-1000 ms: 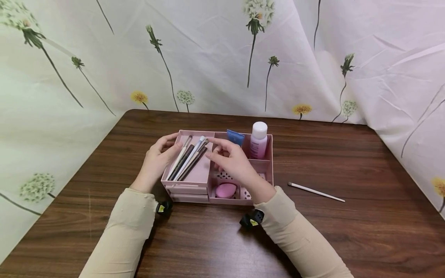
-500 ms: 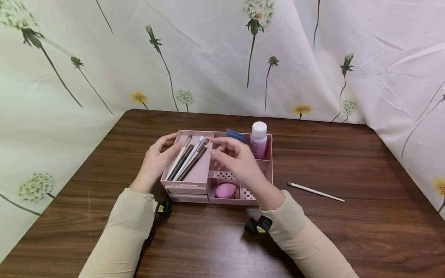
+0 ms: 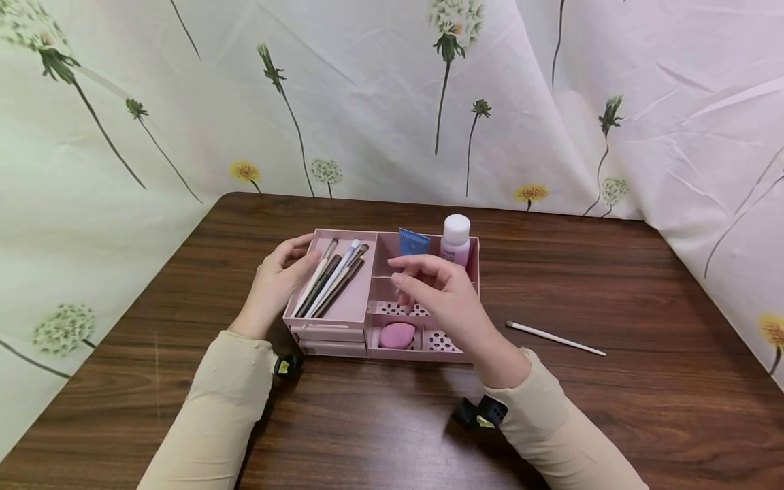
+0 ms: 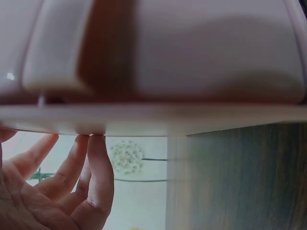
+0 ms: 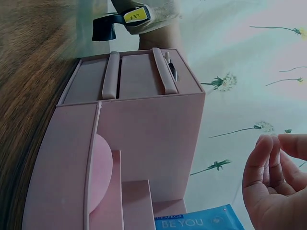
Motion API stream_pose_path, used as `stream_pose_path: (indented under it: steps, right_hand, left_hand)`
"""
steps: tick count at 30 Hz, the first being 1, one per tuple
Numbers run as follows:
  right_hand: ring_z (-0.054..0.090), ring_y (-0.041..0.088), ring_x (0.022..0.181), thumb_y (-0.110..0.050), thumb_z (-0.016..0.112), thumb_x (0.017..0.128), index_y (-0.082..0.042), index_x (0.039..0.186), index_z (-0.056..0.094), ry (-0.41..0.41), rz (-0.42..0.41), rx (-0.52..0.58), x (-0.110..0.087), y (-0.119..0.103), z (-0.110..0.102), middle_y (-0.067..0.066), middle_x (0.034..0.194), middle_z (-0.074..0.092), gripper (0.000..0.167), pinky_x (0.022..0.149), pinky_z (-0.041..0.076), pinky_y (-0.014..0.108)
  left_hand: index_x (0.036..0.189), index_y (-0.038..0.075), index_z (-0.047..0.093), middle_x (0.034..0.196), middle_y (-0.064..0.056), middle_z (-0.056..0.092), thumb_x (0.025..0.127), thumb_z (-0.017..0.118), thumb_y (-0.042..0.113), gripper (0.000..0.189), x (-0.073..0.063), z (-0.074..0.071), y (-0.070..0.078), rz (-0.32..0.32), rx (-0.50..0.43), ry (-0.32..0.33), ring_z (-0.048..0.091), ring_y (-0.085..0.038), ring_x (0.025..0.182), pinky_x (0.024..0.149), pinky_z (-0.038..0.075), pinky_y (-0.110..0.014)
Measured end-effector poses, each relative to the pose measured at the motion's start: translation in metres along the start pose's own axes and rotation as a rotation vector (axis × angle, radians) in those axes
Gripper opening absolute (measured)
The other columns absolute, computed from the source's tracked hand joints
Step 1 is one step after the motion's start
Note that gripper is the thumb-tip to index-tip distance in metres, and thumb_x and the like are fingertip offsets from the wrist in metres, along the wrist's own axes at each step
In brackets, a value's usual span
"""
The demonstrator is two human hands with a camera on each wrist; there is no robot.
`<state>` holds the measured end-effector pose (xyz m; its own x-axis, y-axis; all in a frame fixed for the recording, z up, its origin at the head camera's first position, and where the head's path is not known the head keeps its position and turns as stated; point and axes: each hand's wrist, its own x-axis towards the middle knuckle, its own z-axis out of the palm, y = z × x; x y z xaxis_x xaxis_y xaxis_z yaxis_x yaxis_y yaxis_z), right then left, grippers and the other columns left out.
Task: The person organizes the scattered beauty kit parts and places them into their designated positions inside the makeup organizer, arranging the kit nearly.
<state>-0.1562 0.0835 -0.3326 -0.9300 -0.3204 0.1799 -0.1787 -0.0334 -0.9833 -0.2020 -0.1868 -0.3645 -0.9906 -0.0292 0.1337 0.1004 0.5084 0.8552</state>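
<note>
My left hand [image 3: 273,282] holds the left side of a pink makeup organizer [image 3: 338,351], thumb at the rim. In the left wrist view its bent fingers [image 4: 100,177] touch the outer wall. Several makeup brushes and dark pencils [image 3: 331,282] lie slanted in the organizer's top left tray. Above the right compartments hovers my right hand [image 3: 444,292], fingers loosely bent, nothing between them. A pink makeup sponge [image 3: 398,335] sits in a front compartment. At the back stand a blue tube [image 3: 413,241] and a white-capped bottle [image 3: 456,238] of pinkish liquid, its lower part hidden by the hand.
One white-handled makeup brush [image 3: 556,338] lies on the brown wooden table [image 3: 643,422], right of the organizer. Two shallow drawers [image 5: 141,74] show on its front left in the right wrist view. A flower-patterned cloth [image 3: 380,102] hangs behind the table.
My right hand has drawn back from the brush heads in the tray, moving right and toward me over the compartments. My left hand and the organizer stay in place.
</note>
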Motion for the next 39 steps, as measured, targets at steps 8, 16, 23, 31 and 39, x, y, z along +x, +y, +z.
stream_pose_path:
  steps: [8,16,23,31,39]
  right_hand:
    - [0.058,0.011,0.069,-0.007,0.064,0.094,0.0,0.121,0.066,0.002,-0.004,-0.044,-0.008,0.001,-0.01,-0.001,0.075,0.059,0.028,0.066,0.051,0.027]
    - [0.057,0.012,0.068,-0.005,0.062,0.094,0.007,0.121,0.063,0.009,-0.008,-0.039,-0.01,0.003,-0.019,-0.002,0.075,0.058,0.03,0.064,0.05,0.025]
    - [0.058,0.011,0.067,-0.004,0.062,0.094,0.01,0.123,0.061,0.021,0.001,-0.018,-0.01,0.004,-0.026,-0.003,0.074,0.058,0.032,0.064,0.05,0.026]
    - [0.058,0.012,0.067,-0.005,0.063,0.094,0.008,0.121,0.062,0.039,0.005,-0.065,-0.013,0.004,-0.034,-0.003,0.073,0.058,0.029,0.063,0.049,0.026]
    - [0.058,0.013,0.068,-0.007,0.065,0.094,0.004,0.117,0.065,0.036,0.008,-0.139,-0.02,0.003,-0.045,-0.002,0.072,0.059,0.026,0.064,0.05,0.026]
  left_hand:
    - [0.144,0.01,0.051,0.127,-0.023,0.059,0.1,0.057,0.033,0.05,0.001,0.001,0.0,0.002,-0.001,0.011,0.056,-0.03,0.113,0.095,0.041,-0.036]
    - [0.144,0.011,0.051,0.13,-0.024,0.059,0.1,0.057,0.034,0.05,0.0,0.001,-0.001,-0.008,-0.009,0.018,0.056,-0.031,0.114,0.094,0.041,-0.035]
    - [0.145,0.012,0.05,0.131,-0.024,0.058,0.1,0.056,0.036,0.051,0.0,-0.001,0.0,-0.013,-0.012,0.01,0.056,-0.032,0.116,0.096,0.041,-0.038]
    - [0.145,0.012,0.05,0.131,-0.024,0.058,0.1,0.056,0.036,0.051,0.0,-0.001,0.001,-0.012,-0.014,-0.003,0.055,-0.033,0.117,0.099,0.04,-0.041]
    - [0.146,0.012,0.049,0.131,-0.024,0.058,0.1,0.056,0.035,0.051,-0.001,0.0,0.001,-0.019,-0.014,-0.01,0.055,-0.033,0.116,0.097,0.04,-0.04]
